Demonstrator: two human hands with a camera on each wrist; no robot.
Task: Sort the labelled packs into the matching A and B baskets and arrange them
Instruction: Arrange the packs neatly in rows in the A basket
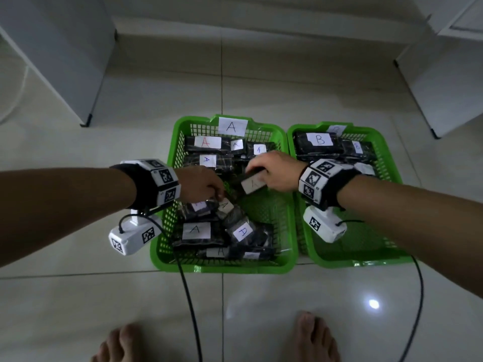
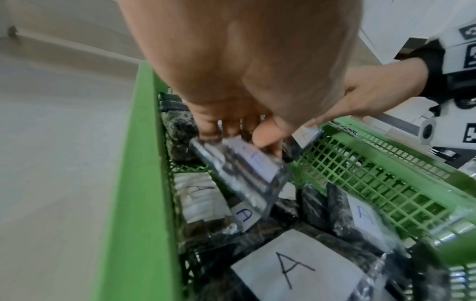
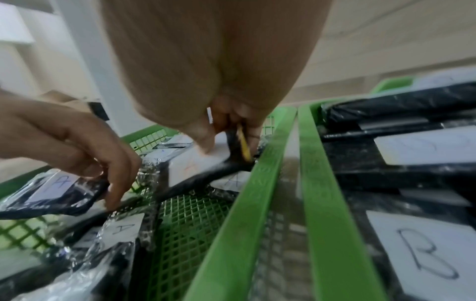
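Note:
Two green baskets sit side by side on the floor. The A basket [image 1: 167,163] holds several black packs with white A labels; the B basket [image 1: 389,158] holds black packs labelled B [image 1: 320,139]. My left hand [image 1: 206,186] reaches into the A basket and pinches the end of an A pack [image 2: 247,173], lifting it at a tilt. My right hand [image 1: 271,171] grips another A pack [image 1: 252,184] above the basket's middle, thumb on its white label [image 3: 195,165].
White cabinet panels [image 1: 68,61] stand at the back left and back right [image 1: 449,82] on the tiled floor. Two black cables [image 1: 190,309] trail from the wrist cameras toward my bare feet [image 1: 125,346]. The mesh bottom [image 3: 190,220] of the A basket shows at its right side.

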